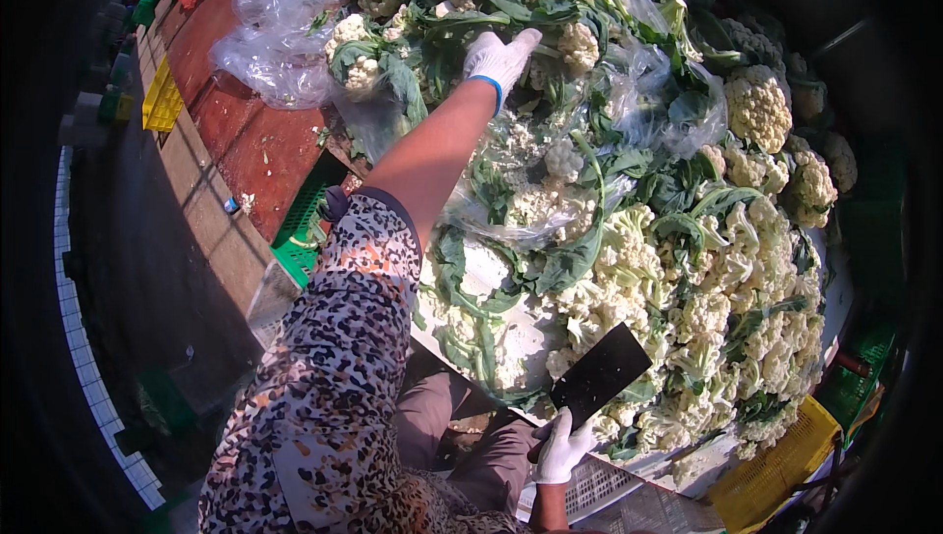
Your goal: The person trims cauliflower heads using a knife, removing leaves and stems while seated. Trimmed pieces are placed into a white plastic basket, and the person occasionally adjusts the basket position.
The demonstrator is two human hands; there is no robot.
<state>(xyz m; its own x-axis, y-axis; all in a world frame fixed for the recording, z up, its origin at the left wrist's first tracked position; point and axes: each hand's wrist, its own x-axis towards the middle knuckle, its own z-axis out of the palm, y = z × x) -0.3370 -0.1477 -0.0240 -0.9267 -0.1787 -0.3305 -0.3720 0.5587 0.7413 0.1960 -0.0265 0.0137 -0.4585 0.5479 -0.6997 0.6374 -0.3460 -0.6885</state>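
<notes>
My left hand, in a white knit glove with a blue cuff, reaches into the heap of leafy cauliflowers at the top. A cauliflower head lies just right of it; the leaves hide whether its fingers hold anything. Low in the view, my right hand, gloved too, grips a broad dark cleaver by the handle, its blade over the table's near edge. Right of the blade spreads a pile of cut cauliflower florets. Loose green leaves and clear plastic film lie between the hands.
Crumpled clear plastic lies on a red board at the upper left. A green crate stands beside my left arm. Whole cauliflowers are heaped at the right. Yellow crates stand at the lower right and far left.
</notes>
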